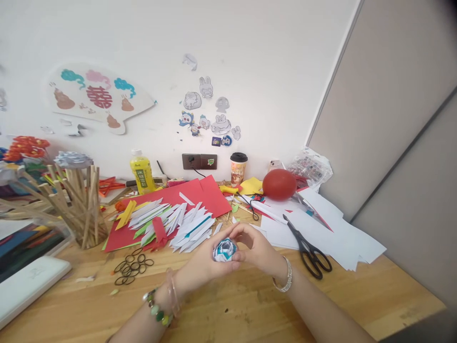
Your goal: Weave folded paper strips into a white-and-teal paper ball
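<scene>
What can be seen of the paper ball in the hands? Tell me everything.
The paper ball is small and round, built from folded paper pieces in white, blue and teal that overlap in a swirl. It sits just above the wooden table, cupped between the left hand and the right hand, whose fingers curl around its sides; its underside is hidden.

A wooden table [228,309] carries red paper [200,193], scissors [309,250], and hair ties [130,267].

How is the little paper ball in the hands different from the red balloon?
The paper ball is small, folded from white and blue-green strips, and both hands hold it. The red balloon is bigger, smooth, one plain colour, and lies untouched among papers at the back of the table. Both are roundish.
</scene>
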`<action>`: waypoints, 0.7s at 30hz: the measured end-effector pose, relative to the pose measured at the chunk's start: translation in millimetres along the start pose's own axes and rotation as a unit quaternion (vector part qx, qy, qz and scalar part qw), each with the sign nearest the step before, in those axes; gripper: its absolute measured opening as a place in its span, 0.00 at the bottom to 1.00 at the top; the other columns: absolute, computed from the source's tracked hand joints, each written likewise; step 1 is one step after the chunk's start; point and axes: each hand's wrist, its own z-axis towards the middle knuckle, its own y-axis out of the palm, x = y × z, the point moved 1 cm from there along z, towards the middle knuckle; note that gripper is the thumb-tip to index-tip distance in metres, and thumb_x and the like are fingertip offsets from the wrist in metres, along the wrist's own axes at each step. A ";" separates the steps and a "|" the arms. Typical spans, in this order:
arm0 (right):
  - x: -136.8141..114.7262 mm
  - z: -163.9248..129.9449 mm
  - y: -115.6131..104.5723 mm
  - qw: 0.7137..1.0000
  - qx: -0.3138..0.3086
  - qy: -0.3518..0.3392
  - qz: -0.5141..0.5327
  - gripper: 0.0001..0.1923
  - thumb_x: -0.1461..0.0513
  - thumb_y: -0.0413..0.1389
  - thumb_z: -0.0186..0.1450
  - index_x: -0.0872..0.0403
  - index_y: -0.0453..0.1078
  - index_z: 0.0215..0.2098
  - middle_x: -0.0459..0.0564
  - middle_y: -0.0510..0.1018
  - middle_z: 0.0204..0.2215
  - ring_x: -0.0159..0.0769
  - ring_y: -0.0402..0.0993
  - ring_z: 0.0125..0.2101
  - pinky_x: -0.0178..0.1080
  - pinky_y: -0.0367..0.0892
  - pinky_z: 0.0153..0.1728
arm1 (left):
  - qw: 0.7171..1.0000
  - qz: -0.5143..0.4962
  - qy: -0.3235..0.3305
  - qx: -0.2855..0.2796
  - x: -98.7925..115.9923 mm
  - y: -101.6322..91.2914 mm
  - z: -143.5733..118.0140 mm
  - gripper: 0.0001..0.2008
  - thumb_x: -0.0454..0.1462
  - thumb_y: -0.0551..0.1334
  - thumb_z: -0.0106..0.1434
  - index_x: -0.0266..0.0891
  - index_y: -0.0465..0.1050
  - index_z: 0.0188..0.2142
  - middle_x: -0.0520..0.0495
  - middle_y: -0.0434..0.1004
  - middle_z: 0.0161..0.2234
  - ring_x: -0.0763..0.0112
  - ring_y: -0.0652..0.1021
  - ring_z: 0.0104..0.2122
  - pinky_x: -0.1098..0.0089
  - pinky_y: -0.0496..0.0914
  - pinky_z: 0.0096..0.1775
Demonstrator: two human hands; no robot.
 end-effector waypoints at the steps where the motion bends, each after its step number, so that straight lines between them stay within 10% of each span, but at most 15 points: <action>1: 0.2 0.1 -2.0 1.000 -0.005 0.006 0.013 0.20 0.50 0.60 0.51 0.54 0.66 0.35 0.47 0.69 0.33 0.34 0.68 0.35 0.39 0.66 0.38 | 1.000 -0.017 0.000 0.000 -1.5 -0.3 0.4 0.35 0.34 0.64 0.48 0.40 0.57 0.56 0.50 0.73 0.33 0.69 0.72 0.31 0.69 0.67 0.36; 9: 5.5 2.9 -11.1 0.996 0.051 0.062 -0.022 0.17 0.52 0.49 0.62 0.56 0.70 0.27 0.49 0.72 0.29 0.32 0.68 0.33 0.38 0.64 0.39 | 0.991 0.079 0.026 0.109 -18.4 -7.7 7.8 0.06 0.36 0.62 0.50 0.38 0.69 0.30 0.49 0.72 0.29 0.68 0.71 0.32 0.69 0.65 0.37; 21: 23.9 8.4 -8.2 0.984 0.121 0.124 -0.029 0.18 0.49 0.53 0.57 0.57 0.69 0.26 0.48 0.73 0.26 0.32 0.68 0.29 0.36 0.64 0.33 | 0.971 0.154 0.107 0.149 -30.9 -5.5 11.1 0.05 0.36 0.59 0.54 0.38 0.64 0.24 0.49 0.68 0.27 0.69 0.70 0.30 0.69 0.64 0.37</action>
